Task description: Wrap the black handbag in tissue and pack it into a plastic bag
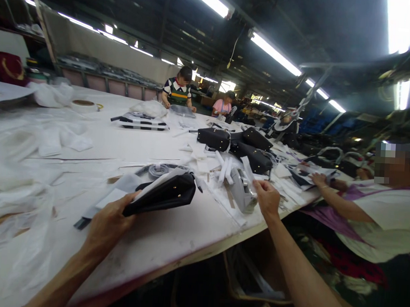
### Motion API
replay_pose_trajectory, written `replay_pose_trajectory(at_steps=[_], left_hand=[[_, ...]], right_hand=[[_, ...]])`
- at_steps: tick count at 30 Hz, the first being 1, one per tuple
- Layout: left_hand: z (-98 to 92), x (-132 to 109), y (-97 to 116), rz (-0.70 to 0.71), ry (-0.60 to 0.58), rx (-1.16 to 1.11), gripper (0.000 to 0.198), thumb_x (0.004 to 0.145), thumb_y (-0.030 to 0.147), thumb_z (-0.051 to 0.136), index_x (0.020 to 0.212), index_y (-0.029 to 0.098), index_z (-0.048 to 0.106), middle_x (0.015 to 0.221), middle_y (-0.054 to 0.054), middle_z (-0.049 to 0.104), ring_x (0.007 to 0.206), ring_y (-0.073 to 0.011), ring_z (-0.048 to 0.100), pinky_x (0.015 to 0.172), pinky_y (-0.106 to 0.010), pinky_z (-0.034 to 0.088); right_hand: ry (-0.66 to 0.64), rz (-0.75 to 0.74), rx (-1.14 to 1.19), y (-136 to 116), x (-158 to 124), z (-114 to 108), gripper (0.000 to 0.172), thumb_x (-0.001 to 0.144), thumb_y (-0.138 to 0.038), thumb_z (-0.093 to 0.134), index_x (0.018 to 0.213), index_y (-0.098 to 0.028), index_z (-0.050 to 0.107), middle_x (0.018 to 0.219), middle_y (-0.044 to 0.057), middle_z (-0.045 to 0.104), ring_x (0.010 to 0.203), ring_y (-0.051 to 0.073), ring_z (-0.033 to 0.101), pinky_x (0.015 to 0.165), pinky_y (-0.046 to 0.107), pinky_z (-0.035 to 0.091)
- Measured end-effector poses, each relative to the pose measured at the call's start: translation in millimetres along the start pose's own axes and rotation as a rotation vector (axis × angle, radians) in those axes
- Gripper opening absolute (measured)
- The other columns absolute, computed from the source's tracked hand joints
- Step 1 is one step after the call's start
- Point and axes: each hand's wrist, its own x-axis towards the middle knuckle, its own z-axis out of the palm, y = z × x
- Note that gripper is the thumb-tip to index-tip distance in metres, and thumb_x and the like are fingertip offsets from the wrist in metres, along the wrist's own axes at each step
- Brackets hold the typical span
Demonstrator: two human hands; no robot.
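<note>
My left hand [110, 224] is closed around the edge of a black handbag [166, 192] with small gold studs, tilted above the table. White paper shows along the bag's upper side. My right hand [267, 199] is pinched at the lower end of a white paper strip [247, 169], which slants up and left from the fingertips. Just left of that hand lies a grey wrapped piece [240, 192] among loose white strips [225, 170]. Behind the black bag a coiled grey strap [158, 170] rests on the table, partly hidden.
Several black bags [214, 139] lie mid-table [173, 243]. Clear plastic wrapping [22, 162] covers the left side, with a tape roll [84, 105] behind. A co-worker [377, 208] handles dark pieces at the right; two people [179, 90] work at the far side. An open box [253, 275] stands below the table edge.
</note>
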Motion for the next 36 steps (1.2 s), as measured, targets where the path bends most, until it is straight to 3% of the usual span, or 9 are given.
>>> replay_pose_trajectory(at_steps=[3,8,11,14,16,19,25,31,36], left_hand=[[6.1,-3,-4,0.028,0.012,-0.001,0.041,0.082,0.033,0.049,0.120,0.026,0.065,0.091,-0.005,0.072,0.080,-0.0253,0.068,0.071,-0.030,0.049],[3.8,-1,-3,-0.017,-0.003,0.000,0.041,0.082,0.040,0.050,0.119,0.027,0.064,0.087,-0.004,0.072,0.077,-0.0249,0.068,0.069,-0.030,0.048],[-5.1,2,1,-0.084,-0.047,-0.018,0.042,0.081,0.041,0.052,0.119,0.028,0.063,0.081,-0.001,0.071,0.075,-0.0237,0.069,0.065,-0.027,0.047],[-10.8,4,-1,-0.120,-0.063,-0.033,0.042,0.080,0.040,0.053,0.119,0.028,0.063,0.079,0.000,0.071,0.076,-0.0243,0.069,0.062,-0.026,0.046],[-10.0,5,-4,-0.116,-0.048,-0.022,0.042,0.080,0.041,0.055,0.118,0.027,0.064,0.079,-0.001,0.072,0.076,-0.0259,0.070,0.062,-0.028,0.047],[-0.5,1,-9,-0.001,0.016,0.010,0.039,0.081,0.035,0.054,0.117,0.025,0.065,0.089,-0.003,0.074,0.081,-0.0266,0.070,0.069,-0.031,0.052],[33.2,-24,-4,0.559,0.201,0.071,0.058,0.071,-0.001,0.040,0.121,0.018,0.062,0.118,-0.008,0.070,0.106,-0.0208,0.067,0.096,-0.036,0.050],[39.6,-31,2,0.597,0.207,0.093,0.062,0.070,-0.004,0.037,0.125,0.014,0.059,0.119,-0.011,0.069,0.109,-0.0208,0.065,0.095,-0.038,0.051],[42.2,-31,-1,0.590,0.194,0.083,0.056,0.074,-0.003,0.039,0.125,0.013,0.058,0.120,-0.012,0.068,0.110,-0.0214,0.064,0.095,-0.040,0.051]], right_hand=[[0.125,-0.078,-0.144,-18,33,22,0.044,0.087,-0.052,0.049,0.089,-0.014,0.072,0.084,0.011,0.073,0.077,0.024,0.065,0.072,0.033,0.046],[-0.114,-0.254,-0.359,-34,69,58,0.024,0.084,-0.031,0.058,0.097,-0.017,0.073,0.106,0.014,0.072,0.102,0.028,0.064,0.092,0.039,0.045],[-0.240,-0.411,-0.311,-27,44,67,0.028,0.092,-0.027,0.049,0.109,-0.018,0.070,0.119,0.012,0.069,0.114,0.024,0.060,0.101,0.037,0.042],[-0.481,-0.502,-0.248,-3,-10,69,0.029,0.096,-0.028,0.044,0.108,-0.023,0.070,0.113,0.008,0.071,0.106,0.022,0.065,0.096,0.034,0.047],[-0.562,-0.480,-0.258,18,-45,69,0.024,0.093,-0.026,0.050,0.104,-0.024,0.071,0.108,0.007,0.073,0.103,0.023,0.067,0.093,0.036,0.050],[-0.555,-0.355,-0.268,43,-75,72,0.024,0.087,-0.023,0.054,0.102,-0.024,0.073,0.113,0.009,0.071,0.112,0.028,0.064,0.096,0.042,0.050],[-0.566,-0.254,-0.198,54,-73,76,0.023,0.083,-0.033,0.052,0.086,-0.026,0.073,0.103,0.012,0.072,0.110,0.035,0.062,0.096,0.054,0.045],[-0.527,-0.276,-0.232,50,-71,76,0.026,0.082,-0.044,0.050,0.072,-0.026,0.066,0.085,0.014,0.071,0.082,0.034,0.066,0.080,0.048,0.047],[-0.520,-0.225,-0.279,46,-56,74,0.027,0.082,-0.046,0.045,0.068,-0.027,0.060,0.077,0.012,0.068,0.073,0.032,0.064,0.072,0.047,0.045]])
